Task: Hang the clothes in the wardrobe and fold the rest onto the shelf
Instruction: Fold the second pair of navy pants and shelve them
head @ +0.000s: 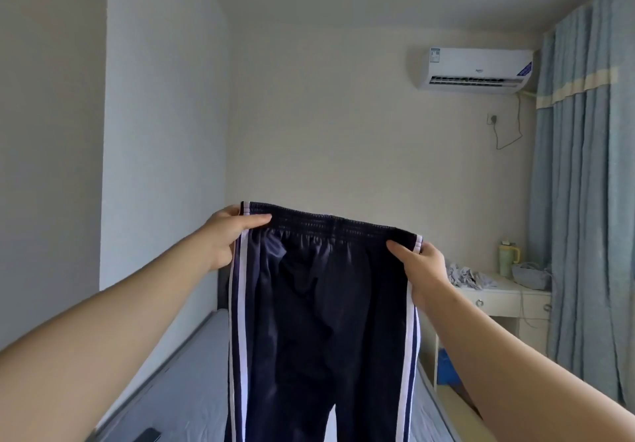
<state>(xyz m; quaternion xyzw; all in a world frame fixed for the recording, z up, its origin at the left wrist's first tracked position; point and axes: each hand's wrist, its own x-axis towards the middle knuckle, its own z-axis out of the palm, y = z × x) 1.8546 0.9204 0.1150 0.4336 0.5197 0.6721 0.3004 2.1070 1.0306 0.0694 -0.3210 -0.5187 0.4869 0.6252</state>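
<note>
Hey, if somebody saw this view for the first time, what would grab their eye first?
The navy track pants with white side stripes, held up in the centre by the waistband, the left hand and right hand pinching its two ends. Next, the white air conditioner high on the far wall, and the blue curtain down the right edge.

Bed point(192, 383): occupies the view from 6 to 7 o'clock and is covered by a grey-blue sheet. One dark flat object point(147, 435) lies on the sheet at 7 o'clock, near the bed's edge; its type cannot be determined.

White desk point(505, 290): stands at 4 o'clock, beside the bed. On its top, a crumpled grey-white cloth point(469, 276) lies at the 9 o'clock end. A green tumbler point(508, 258) stands upright towards 12 o'clock, and a grey bag point(532, 275) sits at the 3 o'clock end.
</note>
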